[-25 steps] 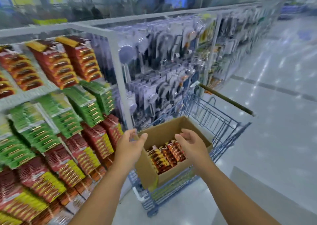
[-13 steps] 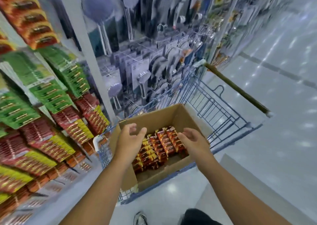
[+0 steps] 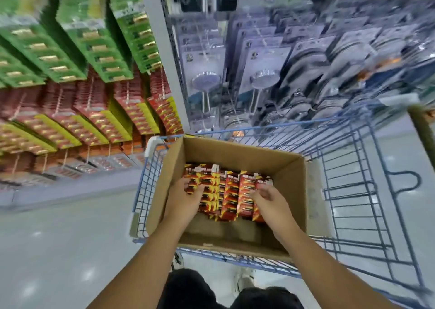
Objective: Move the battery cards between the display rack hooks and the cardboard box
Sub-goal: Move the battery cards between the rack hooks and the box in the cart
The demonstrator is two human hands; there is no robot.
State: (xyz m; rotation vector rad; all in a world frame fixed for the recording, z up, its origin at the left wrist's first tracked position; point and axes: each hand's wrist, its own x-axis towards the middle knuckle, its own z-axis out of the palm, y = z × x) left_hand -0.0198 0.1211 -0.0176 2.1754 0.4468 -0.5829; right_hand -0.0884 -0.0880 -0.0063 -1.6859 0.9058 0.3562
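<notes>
An open cardboard box [image 3: 237,152] sits in a blue wire cart. Rows of red, yellow and black battery cards [image 3: 231,192] stand on edge inside it. My left hand [image 3: 186,199] reaches into the box, its fingers curled round the left-most bundle of cards. My right hand [image 3: 269,201] is on the right-most row, fingers and thumb curled on the cards' top edges. On the rack hooks to the left hang green battery cards [image 3: 101,49] and below them red and yellow battery cards [image 3: 98,118].
The blue cart [image 3: 353,191] stands against the rack, its brown handle [image 3: 422,132] at far right. Packaged shower heads [image 3: 207,80] hang behind the cart. Grey shop floor lies to the left, and my dark-trousered legs [image 3: 188,287] show at the bottom.
The view has tipped down over the box. Both hands have dropped from above the box rim down onto the battery cards inside and closed on them.
</notes>
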